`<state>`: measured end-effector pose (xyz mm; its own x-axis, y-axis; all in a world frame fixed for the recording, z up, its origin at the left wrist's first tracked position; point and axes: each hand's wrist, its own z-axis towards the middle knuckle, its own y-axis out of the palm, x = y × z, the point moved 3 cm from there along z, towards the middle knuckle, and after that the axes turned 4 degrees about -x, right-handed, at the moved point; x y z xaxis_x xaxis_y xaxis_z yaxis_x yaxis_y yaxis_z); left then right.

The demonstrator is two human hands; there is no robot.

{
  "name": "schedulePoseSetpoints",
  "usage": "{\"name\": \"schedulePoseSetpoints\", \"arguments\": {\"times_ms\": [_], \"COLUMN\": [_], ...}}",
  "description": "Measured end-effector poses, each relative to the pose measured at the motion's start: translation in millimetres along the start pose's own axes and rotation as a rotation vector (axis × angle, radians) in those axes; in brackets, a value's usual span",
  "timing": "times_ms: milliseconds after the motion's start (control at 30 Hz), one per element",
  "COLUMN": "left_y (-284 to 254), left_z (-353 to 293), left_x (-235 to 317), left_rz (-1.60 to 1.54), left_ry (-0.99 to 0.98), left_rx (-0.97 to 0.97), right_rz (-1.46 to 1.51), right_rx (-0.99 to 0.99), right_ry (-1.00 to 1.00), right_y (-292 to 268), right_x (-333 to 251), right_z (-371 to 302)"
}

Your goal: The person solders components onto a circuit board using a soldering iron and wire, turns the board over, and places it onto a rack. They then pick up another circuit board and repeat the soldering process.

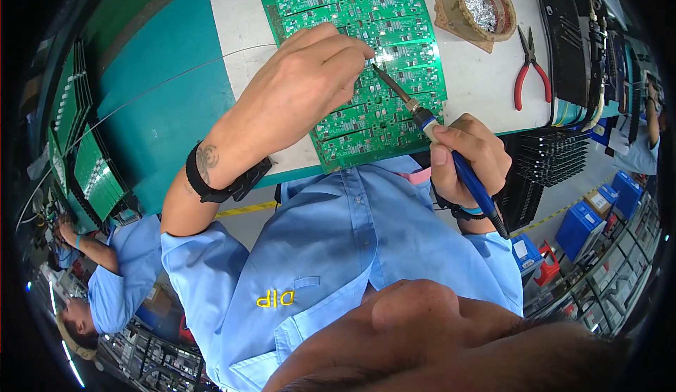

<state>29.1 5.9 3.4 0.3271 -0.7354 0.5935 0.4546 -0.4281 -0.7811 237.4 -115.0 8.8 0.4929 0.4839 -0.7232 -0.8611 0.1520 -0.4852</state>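
A panel of green circuit boards (394, 33), dotted with small parts, lies on the white part of the bench. Over its middle, my left hand (299, 82) is closed in a pinch on thin solder wire (240, 52), which trails off to the left. The fingers hide part of the wire and some of the boards. My right hand (473, 156) grips a soldering iron (474, 182) by its blue handle. The iron's metal tip points up and left, reaching the board close beside my left fingertips.
Right of the panel stands a round pot of silvery metal shavings (482, 8) on a small base. Red-handled pliers (529, 75) lie beyond it. Upright green boards (98, 181) stand at the left, near a co-worker in blue (130, 272). Black racks (549, 156) stand at the right.
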Motion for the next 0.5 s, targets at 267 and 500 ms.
{"name": "schedulePoseSetpoints", "arguments": {"times_ms": [267,500], "left_y": [0.4,0.6], "left_z": [0.3,0.9], "left_x": [0.3,0.0], "left_rz": [-0.023,-0.03], "left_ry": [0.008,0.03], "left_rx": [0.017,0.041], "right_rz": [0.002,0.004], "right_rx": [0.002,-0.025], "right_ry": [-0.002,-0.022], "right_y": [0.0,-0.2], "right_x": [0.3,-2.2], "right_z": [-0.2,-0.2]}}
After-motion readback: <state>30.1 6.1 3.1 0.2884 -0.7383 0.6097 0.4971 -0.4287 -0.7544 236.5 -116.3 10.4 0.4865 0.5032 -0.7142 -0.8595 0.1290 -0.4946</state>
